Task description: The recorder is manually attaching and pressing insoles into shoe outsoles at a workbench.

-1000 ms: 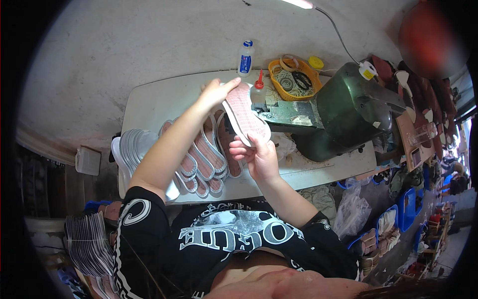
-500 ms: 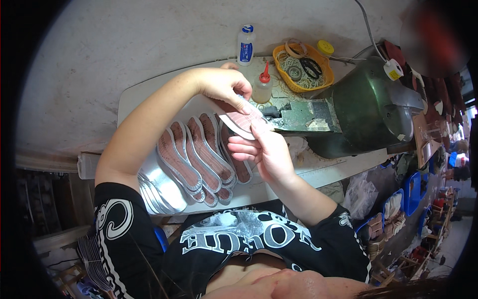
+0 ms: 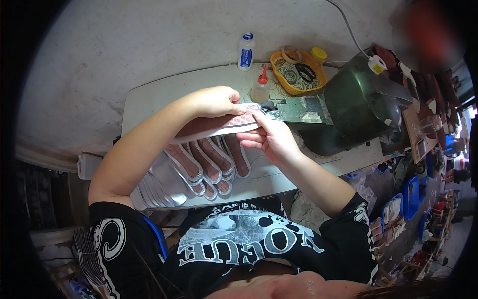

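A shoe insole (image 3: 214,124), pinkish brown with a grid pattern and a pale rim, is held between my hands. One end of it meets the small working tip of the green machine's arm (image 3: 298,110). My left hand (image 3: 219,102) is closed on its far edge, thumb on the upper face. My right hand (image 3: 273,139) pinches the near edge close to the tip, thumb on top, other fingers loosely extended below. Below the held piece lie several overlapping insoles (image 3: 206,156) with pleated silvery rims. To their left rests a fanned pile of smooth silvery pieces (image 3: 159,185).
The machine's rounded green body (image 3: 356,107) stands at the right of the white table (image 3: 154,107). Along the back are a white bottle with a blue label (image 3: 245,52), a red-tipped squeeze bottle (image 3: 260,89) and a yellow basket (image 3: 298,88) of bands and tape rolls. A cable (image 3: 351,27) hangs above.
The insole has swung from slanting down to the right to lying lengthwise leftward, its end at the machine tip. My left hand has moved down and slightly left; the camera view has shifted.
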